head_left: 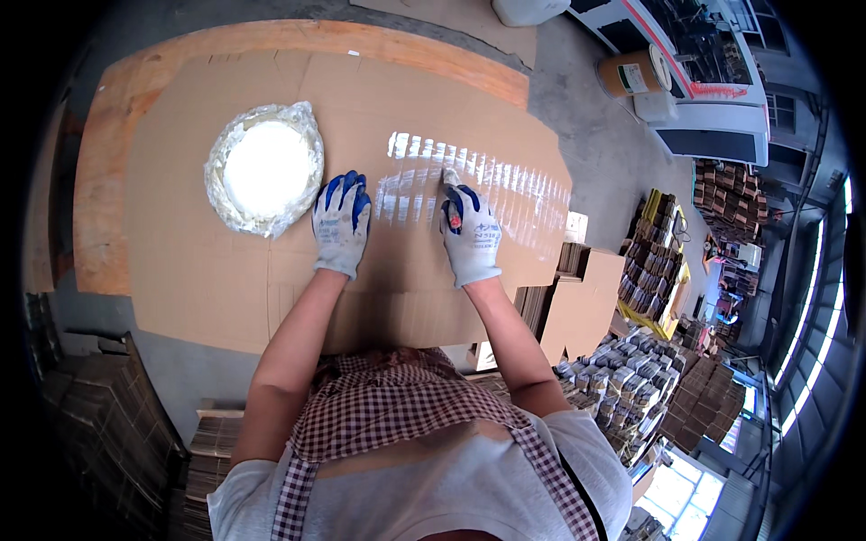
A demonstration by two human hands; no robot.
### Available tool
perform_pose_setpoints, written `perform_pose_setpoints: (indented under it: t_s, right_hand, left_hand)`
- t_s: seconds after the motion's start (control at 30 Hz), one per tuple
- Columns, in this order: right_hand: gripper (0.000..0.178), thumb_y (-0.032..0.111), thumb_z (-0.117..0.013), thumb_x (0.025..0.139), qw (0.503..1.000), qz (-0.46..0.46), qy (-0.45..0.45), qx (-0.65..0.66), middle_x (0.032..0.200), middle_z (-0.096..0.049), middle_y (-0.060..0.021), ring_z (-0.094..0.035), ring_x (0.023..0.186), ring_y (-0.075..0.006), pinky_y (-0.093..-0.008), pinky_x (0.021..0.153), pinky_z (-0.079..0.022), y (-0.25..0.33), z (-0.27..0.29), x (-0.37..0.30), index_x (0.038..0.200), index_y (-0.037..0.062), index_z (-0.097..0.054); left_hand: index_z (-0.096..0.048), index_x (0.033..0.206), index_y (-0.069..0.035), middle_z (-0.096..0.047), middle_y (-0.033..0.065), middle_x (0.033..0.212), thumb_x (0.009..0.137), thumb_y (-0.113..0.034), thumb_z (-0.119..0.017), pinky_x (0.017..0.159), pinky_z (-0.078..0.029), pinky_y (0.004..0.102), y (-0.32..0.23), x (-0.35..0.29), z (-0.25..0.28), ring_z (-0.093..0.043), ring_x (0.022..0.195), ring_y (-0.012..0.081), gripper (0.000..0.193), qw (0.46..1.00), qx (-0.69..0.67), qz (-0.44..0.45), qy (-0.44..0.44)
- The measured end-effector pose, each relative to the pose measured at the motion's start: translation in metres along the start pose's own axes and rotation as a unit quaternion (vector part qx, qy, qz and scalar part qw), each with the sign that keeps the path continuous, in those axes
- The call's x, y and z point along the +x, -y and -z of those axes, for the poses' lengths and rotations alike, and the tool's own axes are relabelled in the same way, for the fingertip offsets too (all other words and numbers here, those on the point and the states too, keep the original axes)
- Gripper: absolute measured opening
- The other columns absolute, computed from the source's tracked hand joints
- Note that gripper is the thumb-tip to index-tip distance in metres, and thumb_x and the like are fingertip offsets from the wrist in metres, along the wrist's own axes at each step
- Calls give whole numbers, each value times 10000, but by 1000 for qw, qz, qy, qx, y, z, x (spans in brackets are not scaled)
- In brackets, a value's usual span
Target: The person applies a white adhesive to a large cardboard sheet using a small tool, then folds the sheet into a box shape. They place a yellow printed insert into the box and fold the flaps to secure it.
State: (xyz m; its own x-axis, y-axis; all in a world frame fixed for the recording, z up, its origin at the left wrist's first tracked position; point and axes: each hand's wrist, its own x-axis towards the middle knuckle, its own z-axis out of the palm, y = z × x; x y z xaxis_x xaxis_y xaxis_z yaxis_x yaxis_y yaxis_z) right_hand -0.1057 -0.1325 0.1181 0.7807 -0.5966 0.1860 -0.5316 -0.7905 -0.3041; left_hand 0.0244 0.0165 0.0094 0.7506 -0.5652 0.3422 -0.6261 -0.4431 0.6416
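The left hand (341, 223), in a blue-and-grey glove, lies flat and open on the cardboard sheet (207, 270), holding nothing. The right hand (471, 236) is closed around a brush (450, 185), its tip touching the sheet at the wet white glue stripes (469, 185). Beyond the left hand, just beside it, sits a plastic-lined bowl of white glue (268, 167).

Both hands wear grey knit gloves with blue coated fingers, the left hand (341, 225) and the right hand (471, 236) alike. Short white sleeves, plus a brown-and-white checked apron (397, 410) with crossed straps.
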Motion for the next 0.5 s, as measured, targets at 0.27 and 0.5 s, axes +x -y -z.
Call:
perform_pose_setpoints:
  t_s: [0.27, 0.5]
  right_hand:
    - [340, 141, -729, 791, 969, -39, -30, 240, 1076, -604, -160, -600, 980, -340, -386, 844, -490, 44, -20, 48, 1097, 43, -617]
    - [414, 265, -717, 802, 991, -62, 31, 118, 1119, -591, -174, -602, 1002, -363, -414, 847, -504, 41, -17, 59, 1127, 41, -594]
  left_hand:
    - [-629, 1226, -125, -580, 60, 1312, 895, -238, -586, 1062, -368, 448, -1, -1, -2, -508, 1210, 291, 352, 1000, -5, 8, 14]
    - [-609, 1246, -124, -560, 65, 1336, 904, -233, -579, 1068, -363, 453, 2, -3, -1, -498, 1223, 295, 360, 1000, 0, 14, 17]
